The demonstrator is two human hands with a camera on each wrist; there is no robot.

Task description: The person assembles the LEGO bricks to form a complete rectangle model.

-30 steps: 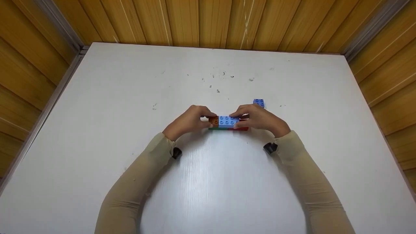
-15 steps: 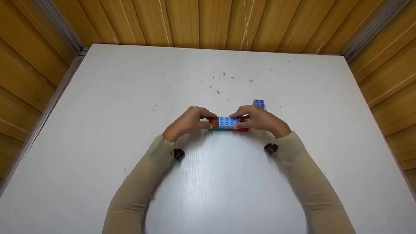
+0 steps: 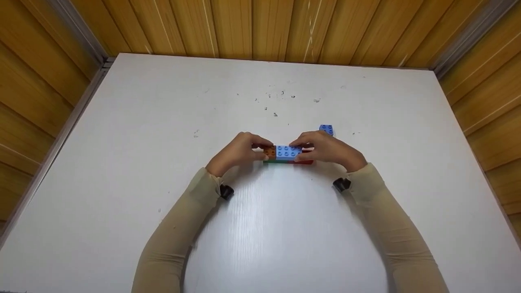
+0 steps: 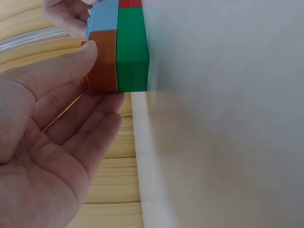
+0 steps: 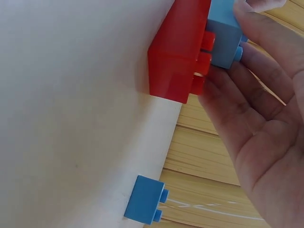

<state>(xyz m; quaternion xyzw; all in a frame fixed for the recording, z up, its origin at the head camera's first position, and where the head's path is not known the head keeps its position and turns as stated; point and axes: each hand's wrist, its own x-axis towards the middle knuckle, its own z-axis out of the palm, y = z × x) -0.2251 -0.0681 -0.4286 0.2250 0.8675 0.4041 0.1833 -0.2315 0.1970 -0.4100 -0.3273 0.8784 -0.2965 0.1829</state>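
A low two-layer stack of toy building bricks stands on the white table. Its bottom layer is a green brick (image 4: 133, 50) on the left and a red brick (image 5: 175, 57) on the right. On top sit an orange-brown brick (image 3: 269, 152) and, beside it, a light blue brick (image 3: 288, 151). My left hand (image 3: 242, 150) pinches the orange-brown brick between thumb and fingers. My right hand (image 3: 325, 149) pinches the right end of the light blue brick, and studs of the red brick show bare past that end.
A small blue brick (image 3: 327, 129) stands apart on the table (image 3: 163, 101), just behind my right hand. Wood-patterned panels (image 3: 268, 28) wall in the table at the back and sides. Dark scuff marks (image 3: 275, 114) dot the surface behind the stack.
Both hands keep their grip on the top bricks, and the stack stays put on the table. The left forearm has shifted slightly inward to the right. The head view has moved a little.
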